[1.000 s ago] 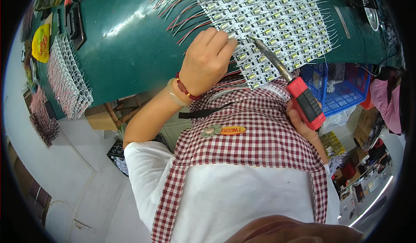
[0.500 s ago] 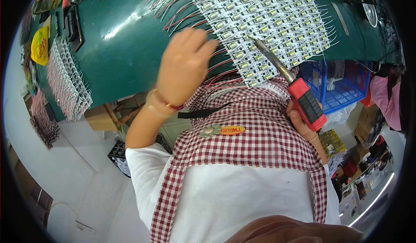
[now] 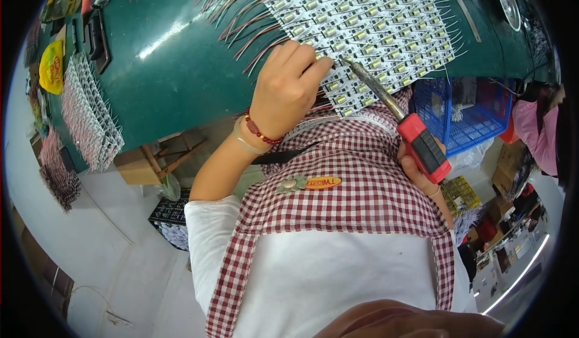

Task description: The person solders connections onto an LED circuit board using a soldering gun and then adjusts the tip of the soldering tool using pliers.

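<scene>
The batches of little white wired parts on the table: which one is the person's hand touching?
The big sheet under the left hand; the smaller stack lies apart, untouched.
</scene>
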`<action>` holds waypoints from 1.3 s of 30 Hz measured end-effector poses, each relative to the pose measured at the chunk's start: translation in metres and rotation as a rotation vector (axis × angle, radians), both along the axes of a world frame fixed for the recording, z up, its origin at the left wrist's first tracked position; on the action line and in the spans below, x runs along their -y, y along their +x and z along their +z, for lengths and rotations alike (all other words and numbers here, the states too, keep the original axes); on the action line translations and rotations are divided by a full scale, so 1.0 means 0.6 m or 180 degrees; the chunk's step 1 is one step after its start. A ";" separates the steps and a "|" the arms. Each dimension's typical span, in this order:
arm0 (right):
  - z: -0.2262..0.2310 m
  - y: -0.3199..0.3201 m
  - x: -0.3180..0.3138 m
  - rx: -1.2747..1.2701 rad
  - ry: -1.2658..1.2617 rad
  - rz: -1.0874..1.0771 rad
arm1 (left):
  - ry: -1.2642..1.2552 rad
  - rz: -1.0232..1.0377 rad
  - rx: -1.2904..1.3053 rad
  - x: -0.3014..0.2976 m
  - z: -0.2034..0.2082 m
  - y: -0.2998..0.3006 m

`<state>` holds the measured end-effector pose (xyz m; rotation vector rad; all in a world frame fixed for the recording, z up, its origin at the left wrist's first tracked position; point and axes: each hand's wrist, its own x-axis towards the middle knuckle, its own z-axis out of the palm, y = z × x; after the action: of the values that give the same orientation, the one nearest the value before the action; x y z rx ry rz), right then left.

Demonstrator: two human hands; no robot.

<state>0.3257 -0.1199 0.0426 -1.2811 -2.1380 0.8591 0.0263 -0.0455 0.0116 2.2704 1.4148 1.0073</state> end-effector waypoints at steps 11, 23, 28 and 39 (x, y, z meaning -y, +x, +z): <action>-0.004 0.002 0.001 -0.0044 -0.0316 0.0012 | -0.0005 0.0067 0.0029 0.009 -0.010 0.006; -0.003 0.000 -0.002 0.0010 0.0089 0.0092 | -0.0042 0.0035 -0.0016 0.008 -0.004 0.007; 0.004 -0.003 -0.009 -0.0016 -0.0139 0.0228 | -0.0028 0.0045 0.0004 0.008 -0.006 0.008; 0.002 0.007 0.015 -0.0058 -0.0420 -0.0238 | -0.0007 0.0043 -0.0144 0.007 -0.003 0.006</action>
<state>0.3297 -0.1292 0.0438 -1.4035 -2.0347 0.9903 0.0299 -0.0498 0.0100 2.2990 1.4502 0.9639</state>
